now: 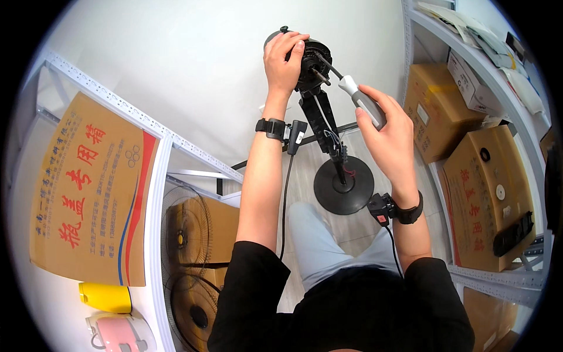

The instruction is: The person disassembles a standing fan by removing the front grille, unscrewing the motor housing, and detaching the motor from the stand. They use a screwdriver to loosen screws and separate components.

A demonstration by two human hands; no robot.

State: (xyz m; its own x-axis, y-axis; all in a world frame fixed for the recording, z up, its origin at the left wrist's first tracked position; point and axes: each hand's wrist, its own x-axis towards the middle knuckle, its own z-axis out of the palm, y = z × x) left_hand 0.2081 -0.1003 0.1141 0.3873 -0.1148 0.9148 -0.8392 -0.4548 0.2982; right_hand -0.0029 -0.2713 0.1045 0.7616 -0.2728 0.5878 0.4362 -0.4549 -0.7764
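Observation:
A black pedestal fan stands in front of me with its motor head (pixel 320 51) bare, a metal shaft sticking out of it. My left hand (pixel 282 66) grips the head from the left, fingers curled over its top. In my right hand (pixel 390 132) is a screwdriver (pixel 352 88) with a grey and white handle; its blade points up and left to the front of the motor head, and I cannot tell whether the tip sits in a screw. Below the head runs the black column (pixel 319 120), with loose wires beside it, down to the round base (pixel 344 196) on the tiled floor.
A left-hand metal shelf (pixel 111 91) holds a large carton (pixel 88 193), a yellow item and a pink one. Wire fan guards (pixel 190 234) lean below it. On the right shelf (pixel 498 64) sit cartons (pixel 437 105), papers, and a black remote-like object (pixel 513 234).

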